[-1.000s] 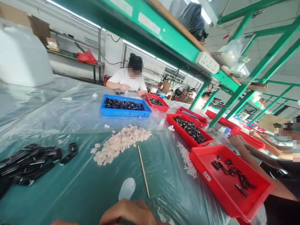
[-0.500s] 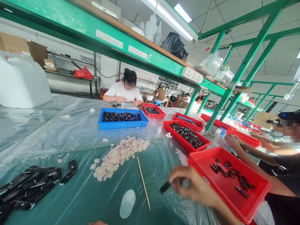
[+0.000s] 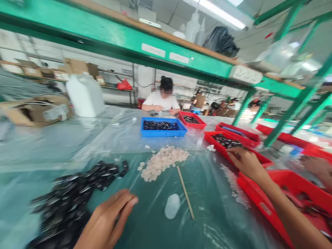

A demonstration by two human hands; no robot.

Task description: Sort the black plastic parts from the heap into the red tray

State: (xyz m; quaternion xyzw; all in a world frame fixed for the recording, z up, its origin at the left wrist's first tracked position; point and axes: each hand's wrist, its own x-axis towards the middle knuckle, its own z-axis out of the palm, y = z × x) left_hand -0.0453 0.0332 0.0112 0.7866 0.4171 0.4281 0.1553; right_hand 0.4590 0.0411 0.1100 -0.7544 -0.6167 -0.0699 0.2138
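At the lower left is my left hand (image 3: 109, 216), its fingers pressed together; what they hold, if anything, is hidden. Beside it spreads a pile of glossy black plastic pieces (image 3: 75, 193) on the green table. My right hand (image 3: 246, 162) reaches over a red tray (image 3: 264, 160) filled with small black parts (image 3: 225, 140). Its thumb and index finger look apart, and I see no piece gripped between them. Between my hands lie a heap of small whitish pieces (image 3: 163, 160), a thin wooden stick (image 3: 185, 192) and a translucent oval piece (image 3: 172, 206).
A nearer red tray (image 3: 259, 207) holds scattered black parts under my right forearm. Farther back are a blue tray (image 3: 164, 133) and another red tray (image 3: 198, 125). A green shelf beam (image 3: 103, 29) crosses above. A co-worker's hand (image 3: 317, 169) shows at right; another person sits opposite.
My right hand has moved away from me to the filled red tray; the black piece it held is no longer visible. My left hand has risen into view. The camera has turned left.
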